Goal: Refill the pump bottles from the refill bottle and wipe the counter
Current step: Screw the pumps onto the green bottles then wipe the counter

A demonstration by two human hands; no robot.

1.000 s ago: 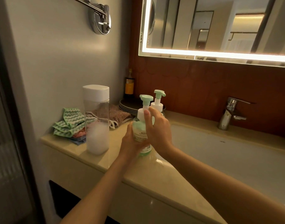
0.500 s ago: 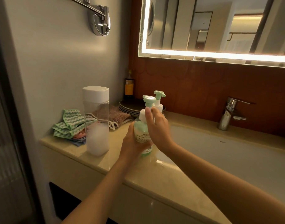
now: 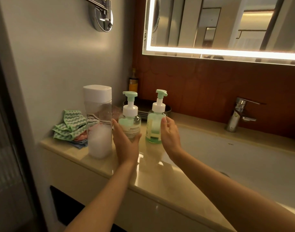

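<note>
The left pump bottle (image 3: 130,122) and the right pump bottle (image 3: 154,129) stand upright, slightly apart, on the table (image 3: 151,180) beside the sink (image 3: 243,164). Both look like clear, rigid plastic, and the right one shows green liquid low in its body. Judge them light, easily tipped, and possibly slick if soap has run down. Steady each round the lower body. To open, turn the white collar, not the green pump head.

The left hand (image 3: 125,144) grips the left pump bottle low, fingers (image 3: 115,126) on one side and thumb across the front. The right hand (image 3: 170,134) is loose and holds nothing. One fingertip lies at the shoulder of the right pump bottle, and contact cannot be confirmed.

The refill bottle (image 3: 99,128), capped and partly filled with white liquid, stands just beside the left hand. Green cloths (image 3: 68,126) lie behind it against the wall. Stacked plates (image 3: 144,113) behind the pump bottles limit rearward clearance. The tap (image 3: 237,114) is well apart.
</note>
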